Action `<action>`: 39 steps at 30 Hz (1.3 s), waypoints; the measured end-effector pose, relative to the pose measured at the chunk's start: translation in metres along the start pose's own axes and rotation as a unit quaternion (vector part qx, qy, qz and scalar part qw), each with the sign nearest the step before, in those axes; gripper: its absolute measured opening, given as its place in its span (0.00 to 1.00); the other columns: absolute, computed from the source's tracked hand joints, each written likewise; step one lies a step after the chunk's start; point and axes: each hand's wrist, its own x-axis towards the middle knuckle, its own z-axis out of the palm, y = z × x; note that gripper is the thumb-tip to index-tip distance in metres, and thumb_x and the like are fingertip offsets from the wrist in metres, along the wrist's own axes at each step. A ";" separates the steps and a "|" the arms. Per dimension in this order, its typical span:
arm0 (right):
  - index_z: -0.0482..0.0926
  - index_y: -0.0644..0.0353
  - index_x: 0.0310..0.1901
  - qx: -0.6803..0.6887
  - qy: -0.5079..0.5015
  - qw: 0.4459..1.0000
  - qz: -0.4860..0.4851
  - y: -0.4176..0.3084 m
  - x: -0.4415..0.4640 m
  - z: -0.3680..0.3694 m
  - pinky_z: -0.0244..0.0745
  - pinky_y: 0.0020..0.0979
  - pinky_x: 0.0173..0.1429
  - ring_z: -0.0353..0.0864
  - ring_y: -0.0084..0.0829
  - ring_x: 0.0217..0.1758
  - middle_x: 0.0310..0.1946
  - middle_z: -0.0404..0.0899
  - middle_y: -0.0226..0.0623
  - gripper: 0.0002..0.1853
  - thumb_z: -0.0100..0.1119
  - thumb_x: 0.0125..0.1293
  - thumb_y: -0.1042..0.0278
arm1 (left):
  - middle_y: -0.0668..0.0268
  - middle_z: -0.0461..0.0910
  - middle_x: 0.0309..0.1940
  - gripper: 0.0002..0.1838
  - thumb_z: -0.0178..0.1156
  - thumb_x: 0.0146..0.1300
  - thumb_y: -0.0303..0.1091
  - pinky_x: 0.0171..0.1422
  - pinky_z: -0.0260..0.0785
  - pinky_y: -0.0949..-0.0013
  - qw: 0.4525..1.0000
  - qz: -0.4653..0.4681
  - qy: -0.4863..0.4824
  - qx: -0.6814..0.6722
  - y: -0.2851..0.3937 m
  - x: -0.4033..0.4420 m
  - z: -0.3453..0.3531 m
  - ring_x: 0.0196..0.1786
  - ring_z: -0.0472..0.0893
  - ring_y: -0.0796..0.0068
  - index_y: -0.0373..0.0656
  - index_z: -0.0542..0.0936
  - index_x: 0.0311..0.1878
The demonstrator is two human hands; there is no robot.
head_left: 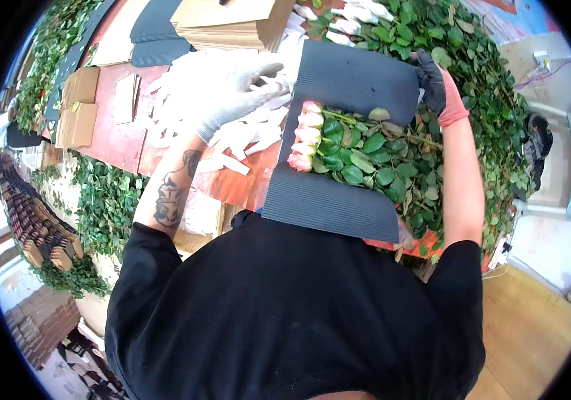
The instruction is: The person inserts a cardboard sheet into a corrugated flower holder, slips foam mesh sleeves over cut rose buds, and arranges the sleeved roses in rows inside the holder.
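The pale pink roses (307,137) lay on a dark corrugated sheet (359,70) spread over the red table (122,143), their blooms stacked in a short row near its left edge. Their leafy stems (372,150) ran to the right across the sheet's middle and beyond it; the leaves were broad, green and slightly glossy, a few of them dull and brownish. The sheet was finely ribbed, its two bare portions showing on either side of the stems.

The right hand (432,83), in a black and pink glove, was at the sheet's far right corner, fingers bent against the edge; how firmly they closed on it could not be told. The left hand (249,87), in a pale knit glove, was raised beside the sheet's left edge, its fingers partly bent with a gap between them. Whether it held anything could not be told against the white behind.

Loose white strips (232,150), flat and narrow, lay scattered under and around that hand, crowding the table left of the sheet. Beyond them were a thick stack of brown cardboard (222,33), more dark sheets (159,40) and folded brown cardboard pieces (79,107). White-wrapped bundles (359,17) lay past the sheet, next to a dense heap of foliage (459,40) that filled the far right side.
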 end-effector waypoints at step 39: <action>0.69 0.59 0.58 -0.648 -0.420 0.468 -0.429 0.077 -0.085 0.149 0.64 0.53 0.65 0.74 0.52 0.58 0.57 0.72 0.53 0.20 0.47 0.64 0.65 | 0.48 0.76 0.55 0.51 0.70 0.40 0.55 0.60 0.69 0.59 0.783 -0.463 0.367 0.192 -0.243 -0.094 -0.199 0.57 0.77 0.53 0.38 0.63 0.66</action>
